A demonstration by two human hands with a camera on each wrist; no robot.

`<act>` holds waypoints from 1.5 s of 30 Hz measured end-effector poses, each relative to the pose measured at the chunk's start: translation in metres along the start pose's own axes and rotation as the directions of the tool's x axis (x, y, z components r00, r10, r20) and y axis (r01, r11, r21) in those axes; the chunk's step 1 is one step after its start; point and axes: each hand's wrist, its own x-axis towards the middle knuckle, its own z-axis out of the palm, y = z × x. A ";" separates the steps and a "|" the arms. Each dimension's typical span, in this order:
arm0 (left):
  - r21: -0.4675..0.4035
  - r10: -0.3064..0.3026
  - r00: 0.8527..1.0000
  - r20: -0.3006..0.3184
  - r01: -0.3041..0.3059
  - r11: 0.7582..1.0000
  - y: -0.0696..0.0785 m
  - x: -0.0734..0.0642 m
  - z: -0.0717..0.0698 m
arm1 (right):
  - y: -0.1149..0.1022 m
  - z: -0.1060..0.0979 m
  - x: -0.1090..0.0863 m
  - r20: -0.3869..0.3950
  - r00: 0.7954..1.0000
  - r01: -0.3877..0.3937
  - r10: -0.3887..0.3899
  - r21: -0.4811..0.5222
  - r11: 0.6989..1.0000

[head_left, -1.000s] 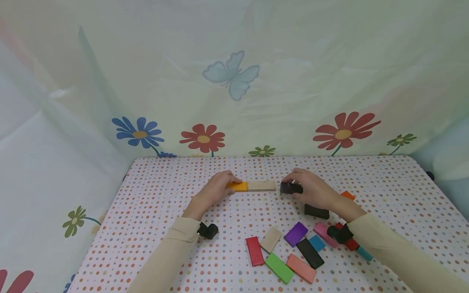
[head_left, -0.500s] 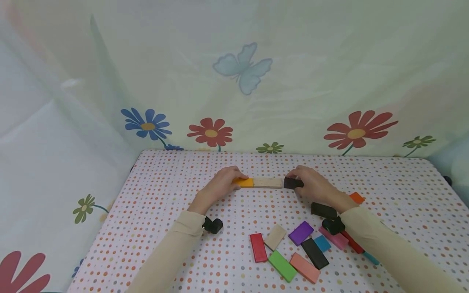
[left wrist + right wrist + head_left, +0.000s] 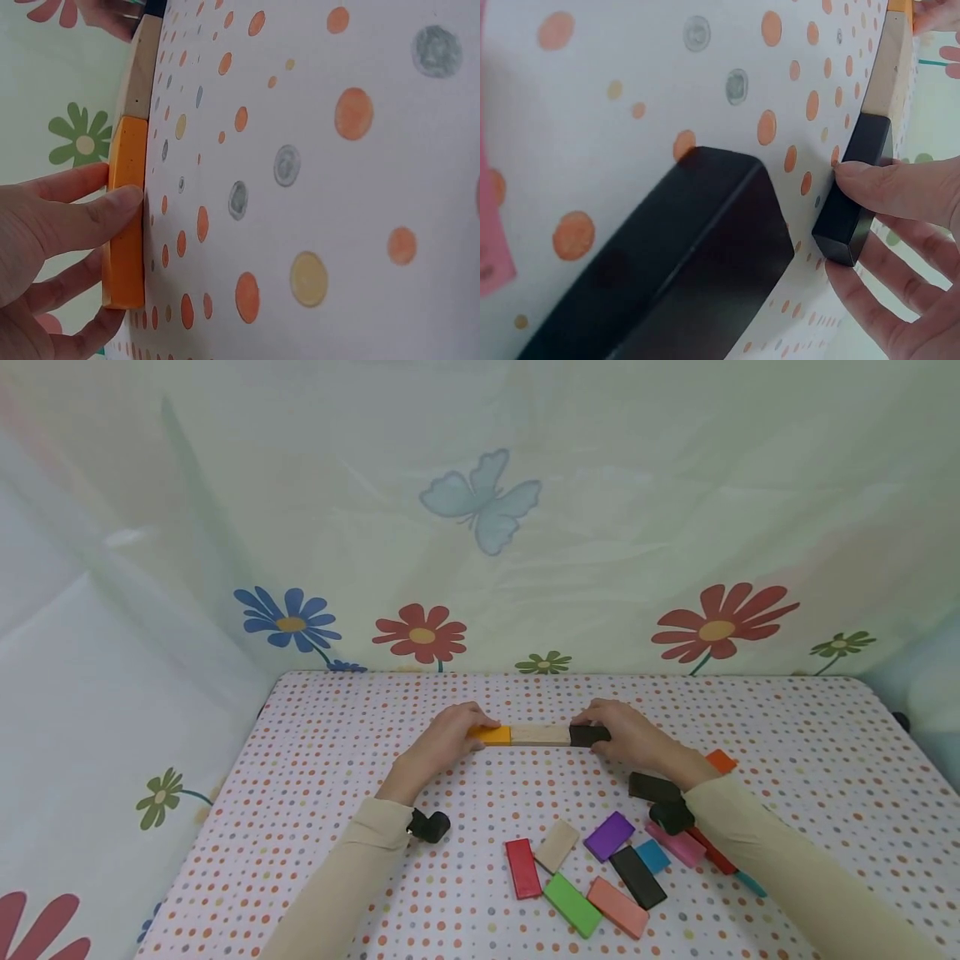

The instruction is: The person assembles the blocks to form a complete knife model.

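An orange block, a plain wooden block and a black block lie end to end in a row across the dotted table. At the row's left end my left hand grips the orange block, thumb on its near side and fingers behind. My right hand pinches the black block at the right end in the same way. In the right wrist view the black block's end meets the wooden block with no gap showing.
Nearer me lie several loose blocks, among them red, green, salmon, purple and blue. Another black block and an orange one lie by the right forearm. A flowered curtain hangs behind the table.
My right hand has slid the black block left, closing the gap to the wooden block. My left hand has stayed on the orange block. The head view has shifted slightly.
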 end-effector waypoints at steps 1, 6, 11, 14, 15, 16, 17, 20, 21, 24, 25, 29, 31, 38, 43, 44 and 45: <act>0.000 0.000 1.000 -0.001 0.000 1.000 0.000 0.000 0.000 | 0.000 0.000 0.000 -0.001 1.000 0.005 -0.005 -0.005 1.000; 0.004 -0.006 1.000 -0.007 0.006 1.000 0.001 0.000 0.002 | 0.003 0.005 0.000 0.003 1.000 0.015 -0.014 -0.022 1.000; 0.016 0.001 1.000 -0.012 -0.001 1.000 0.000 0.001 0.004 | 0.003 0.008 -0.003 -0.014 1.000 0.005 -0.005 -0.013 1.000; 0.018 0.003 1.000 -0.018 -0.002 1.000 -0.001 0.000 0.005 | 0.001 0.006 -0.008 -0.049 0.999 0.002 -0.002 0.000 1.000; 0.016 0.001 1.000 -0.020 -0.001 1.000 -0.001 -0.001 0.005 | -0.001 0.005 -0.010 -0.063 0.998 0.003 -0.003 0.004 1.000; 0.016 -0.002 1.000 -0.021 0.002 1.000 -0.001 -0.002 0.006 | -0.003 0.003 -0.013 -0.076 0.997 0.002 -0.001 0.007 1.000; 0.019 -0.004 1.000 -0.024 0.005 1.000 -0.001 -0.003 0.006 | -0.006 0.001 -0.015 -0.089 0.996 0.002 -0.001 0.009 1.000; 0.066 0.003 0.999 -0.039 -0.001 0.998 0.000 -0.006 0.009 | -0.016 -0.006 -0.024 -0.106 0.994 0.028 -0.026 0.015 0.999; 0.085 0.005 0.999 -0.045 -0.001 0.996 0.001 -0.007 0.009 | -0.020 -0.008 -0.028 -0.107 0.993 0.044 -0.042 0.017 0.999; 0.160 0.020 0.997 -0.074 -0.008 0.987 0.003 -0.011 0.012 | -0.032 -0.011 -0.038 -0.084 0.991 0.107 -0.106 0.015 0.994; 0.182 0.027 0.996 -0.084 -0.011 0.983 0.003 -0.012 0.013 | -0.035 -0.011 -0.042 -0.073 0.989 0.133 -0.131 0.015 0.991; 0.231 0.054 0.992 -0.117 -0.026 0.973 0.003 -0.014 0.016 | -0.048 -0.003 -0.054 -0.007 0.972 0.235 -0.235 -0.007 0.972; 0.257 0.066 0.989 -0.129 -0.031 0.966 0.003 -0.014 0.018 | -0.053 0.004 -0.059 0.035 0.960 0.276 -0.276 0.007 0.961; 0.276 0.071 0.988 -0.140 -0.030 0.961 0.006 -0.009 0.019 | -0.067 0.025 -0.071 0.171 0.921 0.343 -0.350 0.071 0.937; 0.215 0.060 0.986 -0.153 -0.025 0.976 0.007 -0.008 0.018 | -0.071 0.036 -0.069 0.195 0.902 0.385 -0.385 0.039 0.922; 0.206 0.057 0.986 -0.153 -0.025 0.978 0.007 -0.008 0.017 | -0.072 0.037 -0.069 0.198 0.900 0.389 -0.388 0.033 0.921; 0.199 0.056 0.987 -0.154 -0.024 0.980 0.007 -0.008 0.017 | -0.072 0.038 -0.069 0.200 0.899 0.392 -0.390 0.028 0.919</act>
